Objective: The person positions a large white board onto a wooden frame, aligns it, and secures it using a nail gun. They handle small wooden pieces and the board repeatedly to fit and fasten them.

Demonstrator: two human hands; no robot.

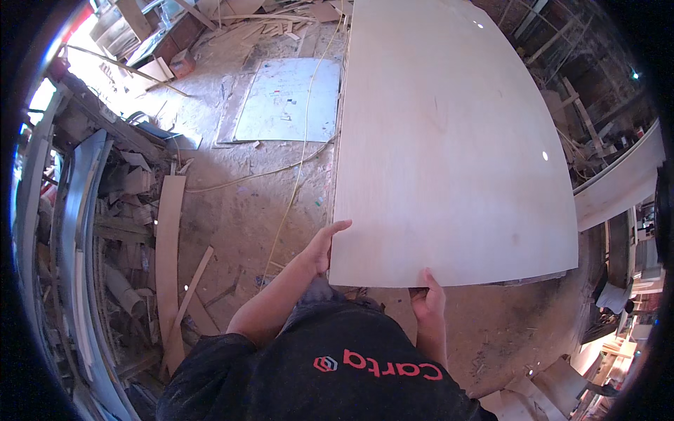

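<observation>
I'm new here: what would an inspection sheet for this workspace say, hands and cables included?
Surface: dusty brown floor, stained, scattered with debris.
Job's things: large pale flat wooden sheet, with small dark marks.
Clutter: long narrow tan wooden board, left; light wood scraps, far end.
Hands: left hand grips the sheet's left edge, right hand its near edge, both thumbs on top.
Cables: thin yellow cord crosses the floor and a pale blue-white rectangular panel.
Surroundings: long grey panels, left; another pale sheet, right.
</observation>
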